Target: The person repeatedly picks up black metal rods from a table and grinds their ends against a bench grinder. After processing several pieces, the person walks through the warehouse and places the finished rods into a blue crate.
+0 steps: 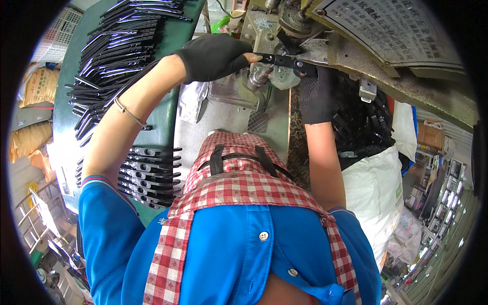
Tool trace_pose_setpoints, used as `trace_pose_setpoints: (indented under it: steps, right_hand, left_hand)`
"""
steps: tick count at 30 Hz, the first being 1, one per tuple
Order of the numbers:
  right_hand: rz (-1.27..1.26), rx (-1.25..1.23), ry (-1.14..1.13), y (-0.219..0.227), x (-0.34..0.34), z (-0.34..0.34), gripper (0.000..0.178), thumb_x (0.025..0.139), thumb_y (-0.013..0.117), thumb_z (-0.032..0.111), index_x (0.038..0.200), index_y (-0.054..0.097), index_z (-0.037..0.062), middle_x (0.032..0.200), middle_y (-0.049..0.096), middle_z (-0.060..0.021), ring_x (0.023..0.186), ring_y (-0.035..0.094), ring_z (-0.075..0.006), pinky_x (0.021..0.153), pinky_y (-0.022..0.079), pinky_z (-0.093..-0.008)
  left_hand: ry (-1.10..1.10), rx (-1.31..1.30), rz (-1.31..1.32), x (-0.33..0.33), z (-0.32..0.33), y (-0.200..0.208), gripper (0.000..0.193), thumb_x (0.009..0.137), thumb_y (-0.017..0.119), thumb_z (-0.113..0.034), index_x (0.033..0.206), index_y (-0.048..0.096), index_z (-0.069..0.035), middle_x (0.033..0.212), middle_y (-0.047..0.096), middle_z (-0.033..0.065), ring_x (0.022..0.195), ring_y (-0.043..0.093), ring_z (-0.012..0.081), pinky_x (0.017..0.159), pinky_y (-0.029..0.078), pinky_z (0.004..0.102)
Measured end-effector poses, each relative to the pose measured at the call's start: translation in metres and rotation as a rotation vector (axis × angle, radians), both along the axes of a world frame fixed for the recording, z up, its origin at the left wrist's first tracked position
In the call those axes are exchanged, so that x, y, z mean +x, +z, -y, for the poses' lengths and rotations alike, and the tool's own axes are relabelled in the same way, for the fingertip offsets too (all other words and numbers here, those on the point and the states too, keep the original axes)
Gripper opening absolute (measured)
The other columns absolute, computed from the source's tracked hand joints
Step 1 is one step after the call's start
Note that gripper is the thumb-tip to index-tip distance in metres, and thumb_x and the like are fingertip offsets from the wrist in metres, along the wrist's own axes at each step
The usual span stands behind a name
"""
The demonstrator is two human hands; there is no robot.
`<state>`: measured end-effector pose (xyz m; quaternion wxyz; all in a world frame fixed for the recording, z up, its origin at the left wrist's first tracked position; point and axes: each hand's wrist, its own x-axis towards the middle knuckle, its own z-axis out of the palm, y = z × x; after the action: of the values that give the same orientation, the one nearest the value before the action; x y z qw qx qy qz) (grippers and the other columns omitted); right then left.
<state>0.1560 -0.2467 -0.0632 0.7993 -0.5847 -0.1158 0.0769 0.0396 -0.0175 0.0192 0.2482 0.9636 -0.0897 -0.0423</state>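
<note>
Left hand (pixel 216 57) pinches left end of black bar (pixel 283 61), at near side of machine (pixel 351 55); right hand (pixel 316 96) looks closed on right end, fingers partly hidden. Risk: pinched fingers if machine cycles, crooked bar if grip slips.

On the head feed I read the held bar (pixel 284 61) as smooth, fairly glossy; gloves (pixel 216 58): matt cloth. Piled bars (pixel 124 48): high shine. Machine (pixel 262 40): worn metal. Sack (pixel 373 185): creased plastic. Apron (pixel 239 189): matt cloth.
</note>
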Motion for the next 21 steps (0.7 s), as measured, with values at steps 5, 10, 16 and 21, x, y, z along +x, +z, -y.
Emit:
trace_pose_setpoints:
  steps: [5,10,16,21]
  right_hand:
    - [-0.424,0.222,0.132,-0.001,0.001,0.002,0.017,0.086,0.065,0.026,0.093,0.059,0.0113,0.084,0.058,-0.0021,0.065,0.052,-0.0129,0.051,0.040,-0.0278]
    - [-0.538,0.157,-0.020,-0.005,-0.008,-0.006,0.020,0.084,0.069,0.029,0.088,0.058,0.0136,0.074,0.056,-0.0003,0.058,0.050,-0.0123,0.046,0.035,-0.0244]
    - [-0.372,0.040,-0.039,-0.008,-0.006,-0.006,0.029,0.082,0.071,0.039,0.083,0.055,0.0145,0.068,0.048,0.0030,0.052,0.043,-0.0098,0.046,0.030,-0.0234]
    - [-0.460,0.046,-0.114,0.002,-0.014,-0.016,0.033,0.087,0.065,0.039,0.068,0.050,0.0159,0.048,0.028,0.0057,0.040,0.027,-0.0086,0.045,0.024,-0.0259]
  left_hand:
    - [-0.095,-0.070,0.057,0.009,-0.008,-0.005,0.043,0.098,0.041,-0.041,0.096,0.064,-0.005,0.069,0.061,0.0205,0.068,0.062,0.0375,0.066,0.048,0.0449]
    - [0.005,0.351,0.126,0.005,0.013,0.002,0.033,0.095,0.045,-0.038,0.098,0.062,-0.010,0.074,0.065,0.0167,0.070,0.065,0.0373,0.067,0.051,0.0471]
    - [-0.028,0.213,0.238,0.005,0.003,-0.023,0.034,0.097,0.043,-0.040,0.096,0.060,-0.010,0.073,0.064,0.0161,0.068,0.064,0.0369,0.066,0.050,0.0471]
    - [-0.042,0.423,0.117,0.012,0.010,0.000,0.037,0.097,0.041,-0.041,0.105,0.061,-0.011,0.081,0.065,0.0201,0.076,0.065,0.0364,0.069,0.049,0.0481]
